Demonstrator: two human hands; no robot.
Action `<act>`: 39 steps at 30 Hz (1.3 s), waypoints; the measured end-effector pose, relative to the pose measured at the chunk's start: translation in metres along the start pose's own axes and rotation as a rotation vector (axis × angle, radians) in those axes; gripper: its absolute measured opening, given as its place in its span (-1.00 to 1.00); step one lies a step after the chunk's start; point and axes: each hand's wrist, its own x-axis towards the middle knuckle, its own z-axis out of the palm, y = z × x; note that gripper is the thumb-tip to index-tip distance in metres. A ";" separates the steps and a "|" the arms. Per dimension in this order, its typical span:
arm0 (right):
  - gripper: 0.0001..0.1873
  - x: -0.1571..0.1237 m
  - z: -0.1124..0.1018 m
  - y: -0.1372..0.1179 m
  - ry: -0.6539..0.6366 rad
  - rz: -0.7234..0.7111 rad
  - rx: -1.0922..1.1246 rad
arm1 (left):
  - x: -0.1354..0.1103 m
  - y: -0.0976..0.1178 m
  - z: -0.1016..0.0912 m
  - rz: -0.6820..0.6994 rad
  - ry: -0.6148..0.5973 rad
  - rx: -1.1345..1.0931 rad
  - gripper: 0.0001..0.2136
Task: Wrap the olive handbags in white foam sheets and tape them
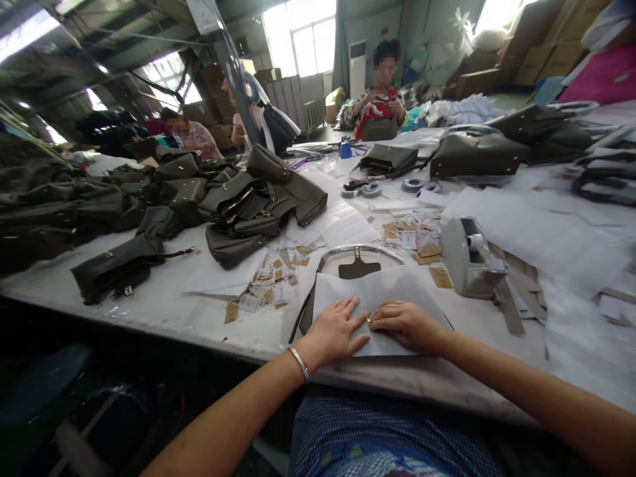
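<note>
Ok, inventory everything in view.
sheet: one, white, under hands
handbag: one, dark, partly beneath sheet
metal piece: one, silvery, between hands
other handbags: many, dark, left, back right
hang tags: many, brown and white, centre
tape dispenser: one, grey, right of sheet
loose sheets: several, white, right
table: one, white, foreground
coworkers: several, patterned clothing, background
cartons: several, brown, background
bracelet: one, silver, left wrist
left hand: one, bare, on sheet
right hand: one, bare, on sheet

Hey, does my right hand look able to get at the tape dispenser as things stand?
Likely yes: the tape dispenser stands ahead and to the right of your right hand, with nothing upright between them. Your fingertips are at a small metal piece, so you would probably leave that first.
</note>
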 end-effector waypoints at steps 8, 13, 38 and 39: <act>-0.50 0.007 -0.005 0.000 0.008 0.280 -0.170 | 0.001 -0.009 0.001 -0.082 0.024 -0.012 -0.48; -0.39 0.004 0.003 0.005 -0.035 0.327 -0.275 | 0.001 -0.012 0.003 -0.113 0.032 0.008 -0.47; -0.46 0.007 -0.026 0.047 -0.060 0.473 -0.342 | 0.062 -0.056 -0.016 -0.186 0.021 -0.034 -0.55; -0.48 0.008 -0.029 0.047 -0.059 0.486 -0.325 | 0.062 -0.056 -0.017 -0.188 0.004 -0.053 -0.54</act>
